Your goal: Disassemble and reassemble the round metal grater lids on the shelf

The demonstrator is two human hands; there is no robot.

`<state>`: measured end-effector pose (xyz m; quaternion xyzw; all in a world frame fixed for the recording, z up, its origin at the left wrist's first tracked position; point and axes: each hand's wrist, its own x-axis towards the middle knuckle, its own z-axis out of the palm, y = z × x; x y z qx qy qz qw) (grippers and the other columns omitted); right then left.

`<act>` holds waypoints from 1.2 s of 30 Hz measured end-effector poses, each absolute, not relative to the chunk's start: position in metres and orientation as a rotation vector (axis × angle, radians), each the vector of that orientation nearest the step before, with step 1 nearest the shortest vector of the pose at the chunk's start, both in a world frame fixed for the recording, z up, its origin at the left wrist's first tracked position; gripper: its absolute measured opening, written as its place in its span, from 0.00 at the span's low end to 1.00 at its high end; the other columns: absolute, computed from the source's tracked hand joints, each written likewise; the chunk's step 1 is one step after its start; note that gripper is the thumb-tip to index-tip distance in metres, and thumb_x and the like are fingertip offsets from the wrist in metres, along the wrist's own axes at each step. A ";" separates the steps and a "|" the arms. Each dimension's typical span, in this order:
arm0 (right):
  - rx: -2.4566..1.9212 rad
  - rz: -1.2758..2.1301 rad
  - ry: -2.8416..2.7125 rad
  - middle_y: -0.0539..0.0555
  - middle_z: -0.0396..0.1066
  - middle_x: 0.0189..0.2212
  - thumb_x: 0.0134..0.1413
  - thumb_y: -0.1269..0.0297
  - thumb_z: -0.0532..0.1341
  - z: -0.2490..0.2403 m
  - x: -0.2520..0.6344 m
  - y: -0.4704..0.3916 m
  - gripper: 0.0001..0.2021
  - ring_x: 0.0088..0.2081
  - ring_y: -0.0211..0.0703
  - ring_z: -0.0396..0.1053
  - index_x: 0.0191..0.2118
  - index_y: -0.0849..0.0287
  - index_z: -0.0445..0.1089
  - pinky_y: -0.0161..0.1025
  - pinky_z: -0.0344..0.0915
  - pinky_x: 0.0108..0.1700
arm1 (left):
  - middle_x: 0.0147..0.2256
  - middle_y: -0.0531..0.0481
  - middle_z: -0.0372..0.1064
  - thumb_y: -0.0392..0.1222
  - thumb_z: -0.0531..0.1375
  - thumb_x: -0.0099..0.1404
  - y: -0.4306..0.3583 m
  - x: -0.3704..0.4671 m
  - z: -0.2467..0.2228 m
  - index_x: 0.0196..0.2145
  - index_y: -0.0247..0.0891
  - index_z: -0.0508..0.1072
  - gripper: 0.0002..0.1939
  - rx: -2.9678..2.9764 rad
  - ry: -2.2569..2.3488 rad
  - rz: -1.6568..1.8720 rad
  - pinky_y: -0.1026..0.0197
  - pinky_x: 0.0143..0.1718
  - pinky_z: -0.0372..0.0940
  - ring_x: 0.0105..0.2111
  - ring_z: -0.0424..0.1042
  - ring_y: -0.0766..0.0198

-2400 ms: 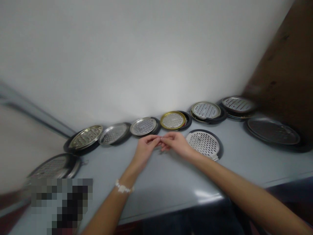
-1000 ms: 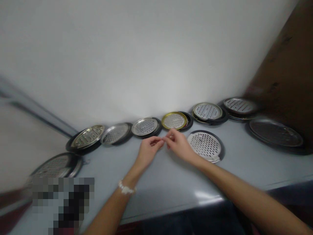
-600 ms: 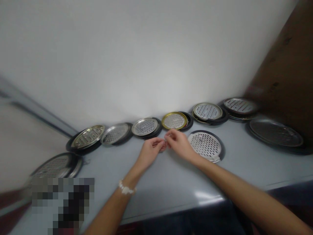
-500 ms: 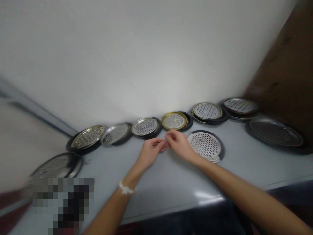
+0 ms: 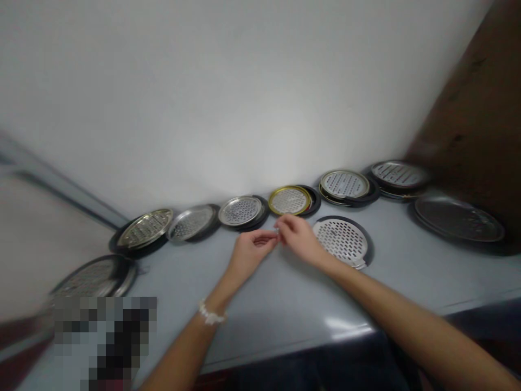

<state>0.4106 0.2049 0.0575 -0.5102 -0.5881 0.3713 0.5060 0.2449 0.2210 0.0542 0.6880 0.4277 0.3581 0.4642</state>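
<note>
Nearest, a pale bracelet (image 5: 210,314) circles the wrist at seven o'clock from where the hands meet. The left hand (image 5: 250,254) and right hand (image 5: 300,240) come tip to tip above the grey surface (image 5: 280,309), the fingers of each curled in close; whether they are pressed together or clamped on something tiny, I cannot tell. Just beside the right hand, at three o'clock, a white perforated disc (image 5: 341,239) with a dark rim lies flat. Beyond, a silver-rimmed disc (image 5: 240,210) sits at ten o'clock, a gold-rimmed disc (image 5: 290,201) at one. A pale wall (image 5: 244,98) rises behind, at twelve.
</note>
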 end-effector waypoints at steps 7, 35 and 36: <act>-1.192 1.003 -1.356 0.46 0.68 0.18 0.60 0.68 0.55 0.056 0.410 0.206 0.07 0.20 0.37 0.67 0.31 0.58 0.68 0.33 0.62 0.26 | 0.34 0.48 0.82 0.35 0.62 0.61 0.219 0.244 0.054 0.37 0.36 0.82 0.08 2.038 1.090 0.924 0.63 0.39 0.74 0.32 0.80 0.61; -1.253 0.675 -1.725 0.50 0.71 0.29 0.63 0.71 0.52 0.051 0.406 0.197 0.04 0.33 0.42 0.70 0.36 0.55 0.61 0.37 0.59 0.36 | 0.32 0.48 0.81 0.31 0.62 0.61 0.218 0.242 0.057 0.36 0.38 0.82 0.09 2.305 1.275 0.846 0.65 0.34 0.66 0.29 0.78 0.61; -1.262 0.650 -1.752 0.51 0.71 0.30 0.63 0.71 0.52 0.051 0.406 0.197 0.05 0.33 0.42 0.70 0.37 0.55 0.61 0.37 0.59 0.36 | 0.32 0.48 0.81 0.32 0.62 0.61 0.218 0.241 0.057 0.36 0.38 0.82 0.09 2.296 1.272 0.850 0.64 0.34 0.66 0.29 0.78 0.61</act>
